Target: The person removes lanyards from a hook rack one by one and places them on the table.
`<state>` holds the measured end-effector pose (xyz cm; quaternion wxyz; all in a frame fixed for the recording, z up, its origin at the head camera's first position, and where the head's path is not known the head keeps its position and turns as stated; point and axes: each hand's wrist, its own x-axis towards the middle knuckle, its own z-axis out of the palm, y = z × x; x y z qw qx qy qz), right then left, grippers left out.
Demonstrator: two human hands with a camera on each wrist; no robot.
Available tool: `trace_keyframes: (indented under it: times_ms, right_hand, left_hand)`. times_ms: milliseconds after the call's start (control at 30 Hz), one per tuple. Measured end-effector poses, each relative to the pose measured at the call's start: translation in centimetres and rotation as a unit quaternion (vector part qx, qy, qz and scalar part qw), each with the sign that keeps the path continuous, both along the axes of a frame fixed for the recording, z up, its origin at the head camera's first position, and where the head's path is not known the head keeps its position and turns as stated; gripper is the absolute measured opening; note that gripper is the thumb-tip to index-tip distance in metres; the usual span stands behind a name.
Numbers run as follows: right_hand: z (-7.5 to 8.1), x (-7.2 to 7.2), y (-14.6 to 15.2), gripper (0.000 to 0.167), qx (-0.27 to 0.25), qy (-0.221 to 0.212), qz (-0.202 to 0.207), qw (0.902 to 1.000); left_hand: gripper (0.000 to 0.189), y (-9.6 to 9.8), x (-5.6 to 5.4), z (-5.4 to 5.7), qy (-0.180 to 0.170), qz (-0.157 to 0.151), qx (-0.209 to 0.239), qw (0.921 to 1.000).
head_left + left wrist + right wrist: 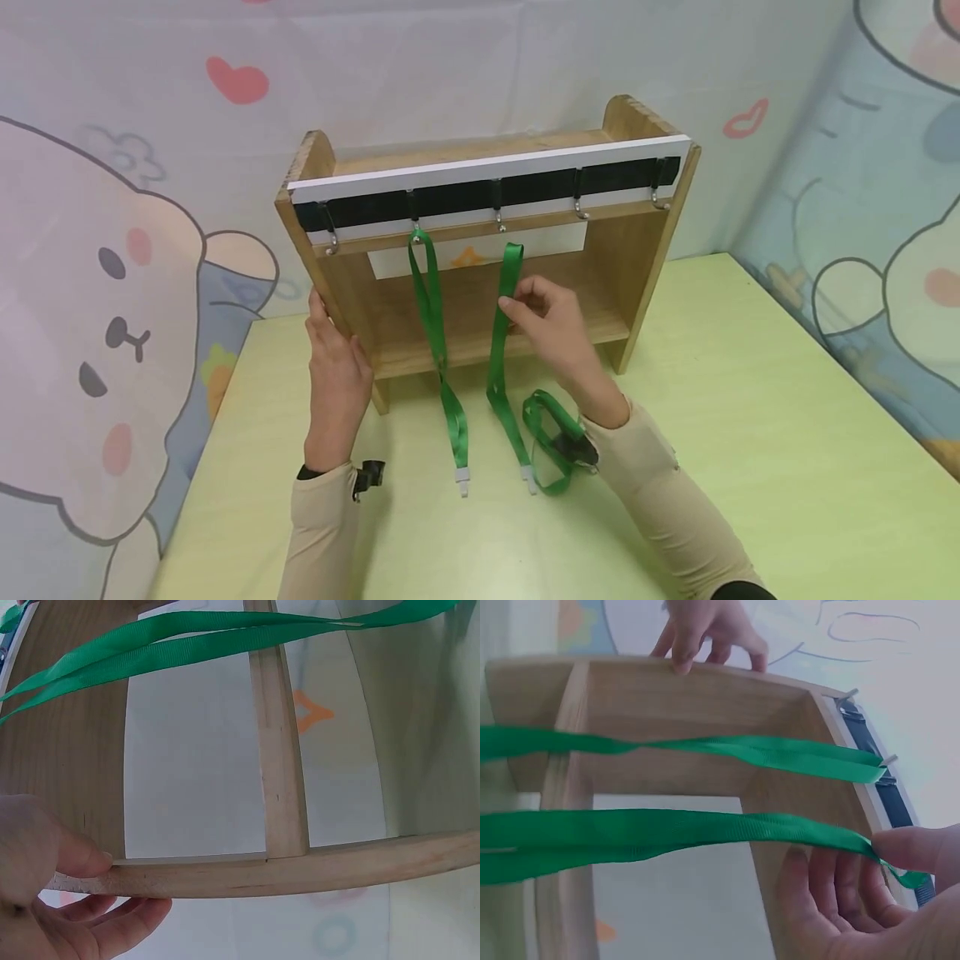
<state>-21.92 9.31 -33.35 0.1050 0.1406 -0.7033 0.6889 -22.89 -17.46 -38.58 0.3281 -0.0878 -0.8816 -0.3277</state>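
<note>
In the head view my right hand (pixel 555 327) pinches a green lanyard (pixel 497 367) between thumb and fingers near its upper loop. The loop stands just below the middle hook (pixel 500 218) of a hook rail. From the lanyard's lower end a pale plastic clip (pixel 528 477) hangs close over the table. A second green lanyard (pixel 429 300) is looped over the hook to the left. My left hand (pixel 336 379) grips the side panel (pixel 202 876) of a wooden shelf, thumb on the inner face and fingers outside, as the left wrist view shows.
The wooden shelf (pixel 480 321) stands on a yellow-green table (pixel 750 433). Across its top front runs a white and black rail (pixel 457 198) with several metal hooks. Beside my right forearm lies another green lanyard (pixel 534 414) with a black piece (pixel 576 450). A cartoon-printed cloth (pixel 465 67) hangs behind.
</note>
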Motion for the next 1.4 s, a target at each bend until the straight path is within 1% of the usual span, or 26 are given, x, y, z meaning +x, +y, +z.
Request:
trace_keyframes:
  times_ms: [100,167,233,333,633,867,1100,1267,1400]
  right_hand:
    - [-0.1,0.2,0.2,0.007,-0.028,-0.055,0.039,0.9973]
    - [-0.2,0.3,0.4,0.008,-0.03,-0.082,0.06,0.9944]
    - [-0.3,0.4,0.6,0.008,-0.028,-0.1,0.078,0.9915]
    - [-0.5,0.6,0.8,0.008,-0.016,-0.116,0.102,0.9879]
    - [-2.1,1.3,1.0,0.005,0.013,-0.132,0.148,0.9801]
    - [-3.0,1.7,0.9,0.006,0.037,-0.151,0.159,0.9749]
    - [-4.6,1.8,1.0,0.008,0.067,-0.169,0.192,0.9645]
    - [-5.6,1.7,1.2,0.007,0.085,-0.177,0.191,0.9618]
    - [-5.7,1.6,1.3,0.007,0.093,-0.181,0.19,0.9605]
  left_hand:
    - [0.075,0.0,0.0,0.0,-0.002,0.002,0.0,1.0]
    - [0.075,0.0,0.0,0.0,-0.004,0.003,-0.001,1.0]
    - [0.075,0.0,0.0,0.1,-0.006,0.004,-0.001,1.0]
    - [0.075,0.1,0.0,0.1,-0.008,0.005,0.0,1.0]
    - [0.075,0.1,-0.1,0.1,-0.002,0.008,-0.001,1.0]
    - [0.075,0.1,-0.2,0.0,0.003,0.006,0.006,1.0]
    - [0.074,0.1,-0.2,0.0,0.005,0.003,0.017,0.9998]
    - [0.074,0.1,-0.3,-0.1,0.007,-0.003,0.019,0.9998]
    - [0.074,0.0,-0.3,-0.1,0.006,-0.005,0.016,0.9998]
